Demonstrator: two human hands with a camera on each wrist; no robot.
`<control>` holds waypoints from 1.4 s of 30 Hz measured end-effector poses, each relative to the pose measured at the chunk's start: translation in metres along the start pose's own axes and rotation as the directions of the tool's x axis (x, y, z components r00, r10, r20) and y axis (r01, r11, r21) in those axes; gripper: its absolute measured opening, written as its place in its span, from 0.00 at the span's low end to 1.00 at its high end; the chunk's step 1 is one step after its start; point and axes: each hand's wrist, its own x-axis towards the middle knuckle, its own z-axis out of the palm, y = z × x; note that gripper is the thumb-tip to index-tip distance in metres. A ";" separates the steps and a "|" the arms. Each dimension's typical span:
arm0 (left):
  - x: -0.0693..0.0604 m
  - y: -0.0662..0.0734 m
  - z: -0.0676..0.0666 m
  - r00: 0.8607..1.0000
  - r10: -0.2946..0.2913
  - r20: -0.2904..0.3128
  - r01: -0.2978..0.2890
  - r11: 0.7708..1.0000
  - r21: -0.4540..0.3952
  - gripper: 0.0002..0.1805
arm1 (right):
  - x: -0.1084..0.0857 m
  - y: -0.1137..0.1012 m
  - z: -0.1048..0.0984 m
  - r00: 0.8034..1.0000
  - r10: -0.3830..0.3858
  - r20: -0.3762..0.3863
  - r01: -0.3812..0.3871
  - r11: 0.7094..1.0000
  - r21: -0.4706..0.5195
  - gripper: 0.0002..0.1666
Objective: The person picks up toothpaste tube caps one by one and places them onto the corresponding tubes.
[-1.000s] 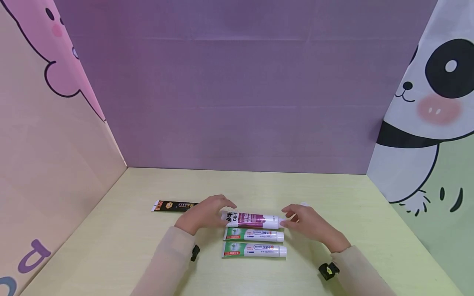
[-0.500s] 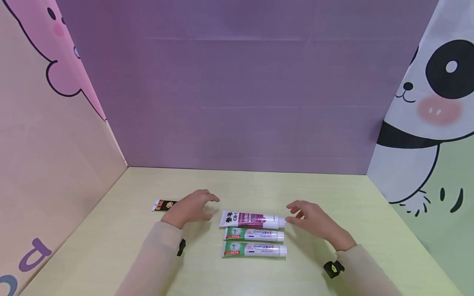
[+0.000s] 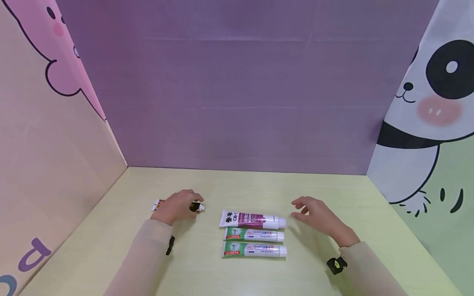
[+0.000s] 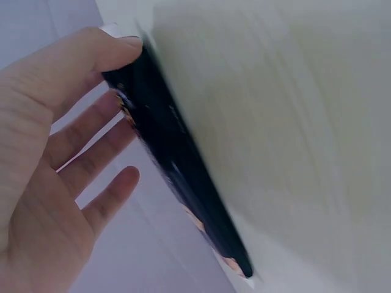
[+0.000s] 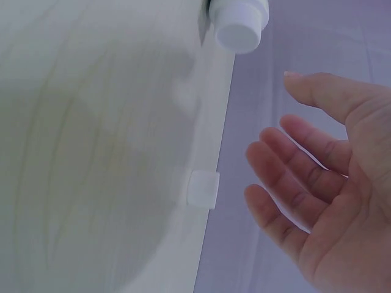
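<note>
My left hand (image 3: 175,208) is over a black toothpaste tube (image 3: 194,206) at the left, and covers its middle. In the left wrist view, the thumb lies on that tube near its white end and the index finger is hidden behind; the other fingers are spread apart. My right hand (image 3: 321,214) hovers with loosely bent fingers, holding nothing, right of a purple-and-white toothpaste tube (image 3: 252,220). Below that tube lie two green-and-white toothpaste tubes, an upper one (image 3: 259,234) and a lower one (image 3: 259,249), caps all toward the right.
A small white cap-like piece (image 5: 203,189) lies on the table near my right hand in the right wrist view. The pale table (image 3: 237,275) is bounded by a purple back wall (image 3: 244,102) and printed side panels.
My left hand has moved left from the purple-and-white tube to the black tube and now holds it. My right hand has drawn back slightly to the right.
</note>
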 end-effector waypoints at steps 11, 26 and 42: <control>-0.004 -0.016 -0.002 0.998 -0.058 -0.003 0.058 0.998 0.028 0.20 | 0.001 0.015 -0.005 0.999 0.002 -0.037 -0.003 1.000 -0.031 0.21; -0.006 -0.017 -0.004 0.993 -0.093 0.066 0.095 0.995 -0.036 0.19 | 0.004 0.029 -0.004 0.998 0.022 -0.051 -0.024 0.999 -0.027 0.21; -0.003 -0.014 -0.005 0.999 -0.051 0.013 0.052 0.996 -0.076 0.18 | 0.012 0.041 -0.003 0.999 0.054 -0.008 -0.054 0.997 -0.056 0.21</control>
